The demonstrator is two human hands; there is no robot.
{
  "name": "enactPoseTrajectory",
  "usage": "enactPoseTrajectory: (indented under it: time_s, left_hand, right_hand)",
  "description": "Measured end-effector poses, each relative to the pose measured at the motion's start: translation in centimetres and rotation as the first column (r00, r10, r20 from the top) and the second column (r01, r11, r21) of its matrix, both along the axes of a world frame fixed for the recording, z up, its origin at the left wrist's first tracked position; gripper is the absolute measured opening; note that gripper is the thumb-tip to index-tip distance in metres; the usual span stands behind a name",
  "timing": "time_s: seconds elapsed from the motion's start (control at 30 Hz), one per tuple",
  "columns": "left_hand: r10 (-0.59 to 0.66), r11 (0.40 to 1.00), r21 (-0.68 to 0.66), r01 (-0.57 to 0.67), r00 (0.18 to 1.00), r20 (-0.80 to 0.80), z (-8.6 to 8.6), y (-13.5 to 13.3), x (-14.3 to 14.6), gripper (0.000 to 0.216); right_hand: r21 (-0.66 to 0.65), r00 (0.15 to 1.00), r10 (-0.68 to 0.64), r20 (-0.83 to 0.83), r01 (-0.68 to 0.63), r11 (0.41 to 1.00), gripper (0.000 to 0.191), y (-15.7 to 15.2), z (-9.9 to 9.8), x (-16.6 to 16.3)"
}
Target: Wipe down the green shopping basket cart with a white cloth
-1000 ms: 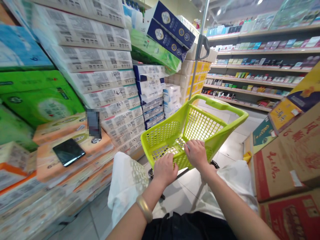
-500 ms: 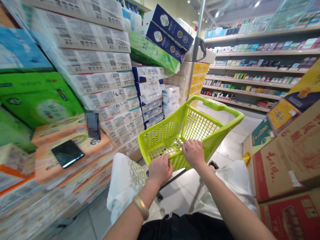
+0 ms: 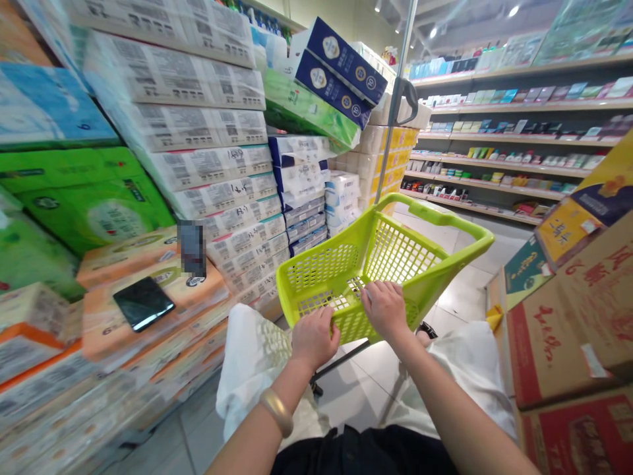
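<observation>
A lime-green shopping basket with lattice sides and a raised handle at its far right stands in front of me, between my knees. My left hand is closed over its near rim, toward the left corner. Farther right on the same rim, my right hand is curled, its fingers over the edge into the basket. The fingertips of both hands are partly hidden behind the rim. Through the lattice floor the inside shows nothing lying in it. Dark wheels and a bar are visible under the basket.
Left, a tablet-like dark device lies on orange tissue packs, near a pixelated upright object. Tall stacks of white packs rise behind. Cardboard cartons line the right side; stocked shelves and a metal pole stand beyond.
The surroundings and basket have shifted slightly right and a little down in view, as the camera turned. Both hands keep their hold on the basket rim.
</observation>
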State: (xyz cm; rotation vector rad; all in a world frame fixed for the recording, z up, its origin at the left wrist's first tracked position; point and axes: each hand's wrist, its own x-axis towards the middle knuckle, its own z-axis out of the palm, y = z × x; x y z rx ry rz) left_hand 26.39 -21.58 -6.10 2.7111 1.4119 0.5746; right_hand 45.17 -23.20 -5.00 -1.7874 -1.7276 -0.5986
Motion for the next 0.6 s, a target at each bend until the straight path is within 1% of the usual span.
enactPoseTrajectory:
  time_s: [0.07, 0.17, 0.23, 0.27, 0.33, 0.47, 0.53, 0.6]
  left_hand:
    - [0.003, 1.000, 0.014, -0.004, 1.000, 0.013, 0.0, 0.0, 0.1, 0.016]
    - [-0.006, 0.999, 0.046, 0.005, 1.000, 0.023, -0.1, 0.0, 0.0, 0.013]
    - [-0.012, 0.998, 0.062, 0.011, 1.000, 0.015, -0.1, 0.0, -0.3, 0.012]
    - [-0.015, 0.998, 0.067, 0.014, 1.000, 0.011, -0.1, 0.0, -0.4, 0.012]
    - [-0.018, 0.997, 0.071, 0.017, 1.000, 0.008, -0.2, 0.1, -0.6, 0.014]
    - [-0.001, 0.997, 0.075, 0.000, 1.000, 0.021, -0.3, 0.1, -0.6, 0.017]
    - [0.004, 0.997, 0.080, -0.007, 1.000, 0.028, -0.3, 0.0, -0.4, 0.017]
    - [0.003, 0.996, 0.087, -0.006, 0.999, 0.036, -0.3, 0.0, -0.3, 0.017]
  right_hand:
    - [0.007, 1.000, 0.008, -0.025, -0.007, 1.000, 0.025, 0.0, -0.3, -1.6]
    - [-0.005, 0.993, 0.110, -0.051, -0.111, 0.994, 0.023, -0.2, -0.8, -4.8]
    - [-0.013, 0.985, 0.161, -0.061, -0.162, 0.987, 0.023, -0.4, -1.0, -5.9]
    - [-0.013, 0.983, 0.176, -0.058, -0.177, 0.984, 0.023, -0.4, -1.0, -5.8]
    - [-0.006, 0.983, 0.178, -0.041, -0.178, 0.984, 0.025, -0.4, -0.8, -4.7]
    - [0.012, 0.997, 0.074, -0.030, -0.074, 0.997, 0.027, -0.3, -0.3, -1.6]
    - [0.013, 0.999, 0.012, -0.042, -0.011, 1.000, 0.026, -0.1, -0.3, -1.5]
    - [0.011, 0.998, -0.015, -0.064, 0.016, 1.000, 0.025, -0.1, -0.6, -2.8]
